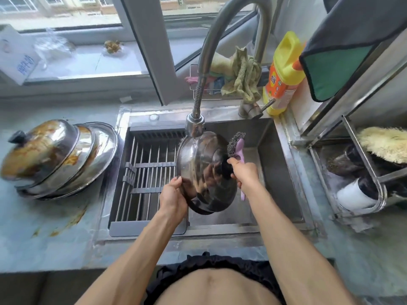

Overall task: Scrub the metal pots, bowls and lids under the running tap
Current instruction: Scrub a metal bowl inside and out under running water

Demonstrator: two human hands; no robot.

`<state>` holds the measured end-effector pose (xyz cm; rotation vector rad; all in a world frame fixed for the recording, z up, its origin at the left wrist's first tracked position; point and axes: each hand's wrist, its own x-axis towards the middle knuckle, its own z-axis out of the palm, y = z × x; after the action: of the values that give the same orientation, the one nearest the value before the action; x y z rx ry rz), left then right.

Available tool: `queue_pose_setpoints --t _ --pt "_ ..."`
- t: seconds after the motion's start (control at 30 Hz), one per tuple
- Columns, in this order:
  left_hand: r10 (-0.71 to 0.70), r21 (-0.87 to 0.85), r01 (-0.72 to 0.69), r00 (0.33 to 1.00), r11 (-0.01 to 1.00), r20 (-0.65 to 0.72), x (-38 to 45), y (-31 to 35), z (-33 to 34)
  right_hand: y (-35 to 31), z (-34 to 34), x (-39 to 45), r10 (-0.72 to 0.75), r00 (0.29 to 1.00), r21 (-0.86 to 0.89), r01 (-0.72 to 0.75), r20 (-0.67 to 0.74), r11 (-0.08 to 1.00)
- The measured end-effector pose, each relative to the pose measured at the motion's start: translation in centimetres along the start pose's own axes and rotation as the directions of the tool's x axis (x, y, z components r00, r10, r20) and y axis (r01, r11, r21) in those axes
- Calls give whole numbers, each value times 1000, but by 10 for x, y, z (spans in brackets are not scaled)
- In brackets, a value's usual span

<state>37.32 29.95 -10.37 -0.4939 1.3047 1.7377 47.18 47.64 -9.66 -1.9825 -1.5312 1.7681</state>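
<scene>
the left hand (174,194) grips the lower-left rim of a round, shiny stainless-steel lid (204,170), fingers curled over the edge, holding it tilted over the sink with its domed outer face toward the camera. the right hand (244,170) is closed around the handle of a lilac plastic scrubber with a grey steel-wool head (237,144); the wool head sits at the lid's upper-right edge, touching or just beside it, while the handle's end pokes out below the fist. the lid's black knob (225,168) lies just left of the right hand's fingers.

directly above the lid's top edge hangs the spray head of a curved steel tap (195,125), with a thin trickle of water onto the metal. all this is over the right part of a stainless-steel sink (279,172); a grey slatted draining rack (145,172) fills the left part.

on the pale counter (44,227) left of the sink stands a tilted stack of greasy, brown-stained steel lids (59,157), the topmost with a dark knob. brown smears mark the counter below it. behind the tap a yellow detergent bottle (284,73) stands beside a wire basket of crumpled cloths (240,78).
</scene>
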Motion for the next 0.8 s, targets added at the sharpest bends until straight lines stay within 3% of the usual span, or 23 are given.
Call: queue_pose_setpoints --t 0.17,0.37,0.5,0.67,0.8 --pt "122 416 -170 982 893 141 -11 37 -3 1 2 3 -69 997 56 66 43 996" --pt "143 596 -207 978 776 154 9 80 18 8 -5 1 -235 965 90 226 115 970" --pt "131 469 -118 991 875 6 28 74 23 10 -5 -1 -295 948 124 281 115 952" --pt "103 213 -80 989 974 -102 35 45 10 9 2 1 -113 993 324 95 39 941" --pt "112 164 -95 989 982 -97 29 35 3 8 3 -4 -67 994 359 33 82 933"
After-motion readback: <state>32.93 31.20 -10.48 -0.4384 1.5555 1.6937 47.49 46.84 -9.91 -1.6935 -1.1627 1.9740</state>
